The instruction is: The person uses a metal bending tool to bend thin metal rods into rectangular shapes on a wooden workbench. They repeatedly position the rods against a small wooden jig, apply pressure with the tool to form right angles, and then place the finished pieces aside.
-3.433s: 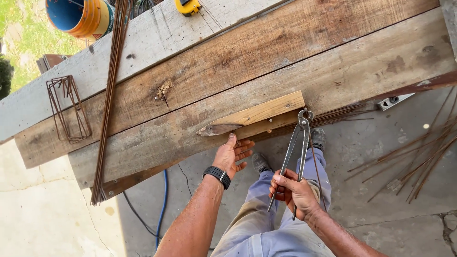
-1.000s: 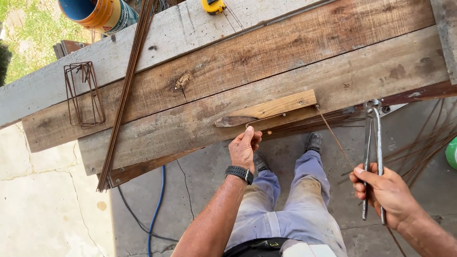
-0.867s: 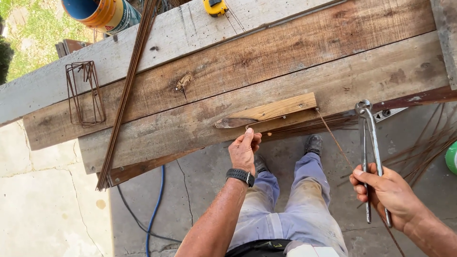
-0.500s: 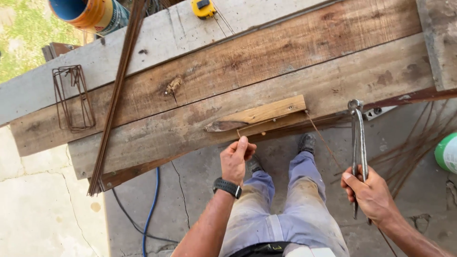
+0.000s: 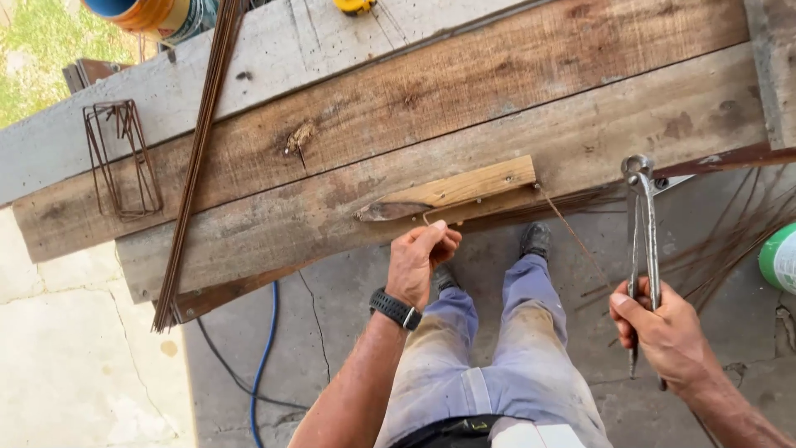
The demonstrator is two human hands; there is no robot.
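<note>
My left hand [image 5: 421,261], with a black watch on the wrist, pinches the bent end of a thin steel wire [image 5: 572,236] just under a small pale wooden block [image 5: 456,191] fixed to the front plank of the bench [image 5: 332,149]. The wire runs right along the plank edge and slants down toward my right hand. My right hand [image 5: 659,336] grips the handles of long steel pincers [image 5: 642,224], jaws pointing up near the plank edge, clear of the wire.
A bundle of long rebar rods [image 5: 199,158] lies diagonally across the planks at left. Bent rectangular stirrups [image 5: 120,158] sit at far left. Loose wires [image 5: 730,241] spread at right beside a green-and-white container [image 5: 779,257]. A blue cable [image 5: 264,357] lies on the concrete floor.
My left hand went from lying flat under the block to pinching the wire end. My right hand carried the pincers out to the right, away from the block.
</note>
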